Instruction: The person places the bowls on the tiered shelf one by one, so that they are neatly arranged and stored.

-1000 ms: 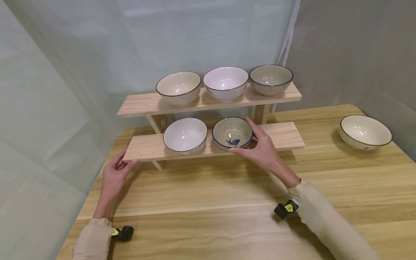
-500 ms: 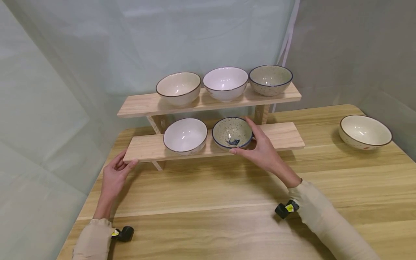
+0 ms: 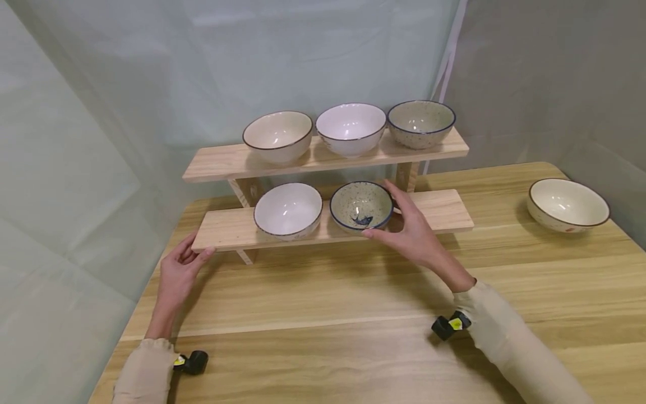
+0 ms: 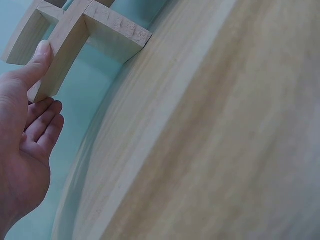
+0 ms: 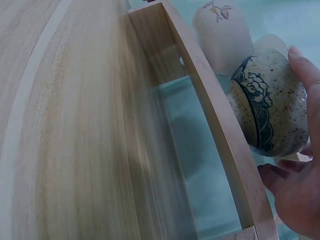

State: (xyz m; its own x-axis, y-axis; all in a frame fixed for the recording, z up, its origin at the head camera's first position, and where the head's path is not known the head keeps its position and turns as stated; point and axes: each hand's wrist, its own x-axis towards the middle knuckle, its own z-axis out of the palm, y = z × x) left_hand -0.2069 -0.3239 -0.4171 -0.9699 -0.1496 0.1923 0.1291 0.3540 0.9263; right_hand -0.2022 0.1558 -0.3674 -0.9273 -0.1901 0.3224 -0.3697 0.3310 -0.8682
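My left hand (image 3: 176, 275) grips the left end of the lower board of a two-tier wooden shelf (image 3: 222, 227). In the left wrist view its thumb lies on the board (image 4: 62, 55) and the other fingers curl beneath. My right hand (image 3: 411, 235) curves round the right side of a speckled grey-green bowl (image 3: 360, 202) with a blue rim and a fish drawn inside. Its thumb is at the front rim and its forefinger at the back. This bowl stands upright on the lower board, just right of a white bowl (image 3: 287, 209).
On the upper board stand a cream bowl (image 3: 277, 132), a white bowl (image 3: 350, 123) and a speckled bowl (image 3: 421, 119), side by side. Another cream bowl (image 3: 567, 202) sits on the wooden table (image 3: 323, 336) at the right. A pale cloth wall (image 3: 313, 50) rises behind the shelf.
My right hand has shifted slightly to the right along the speckled bowl's rim, and a small gap shows between palm and bowl. The bowl and my left hand have stayed in place.
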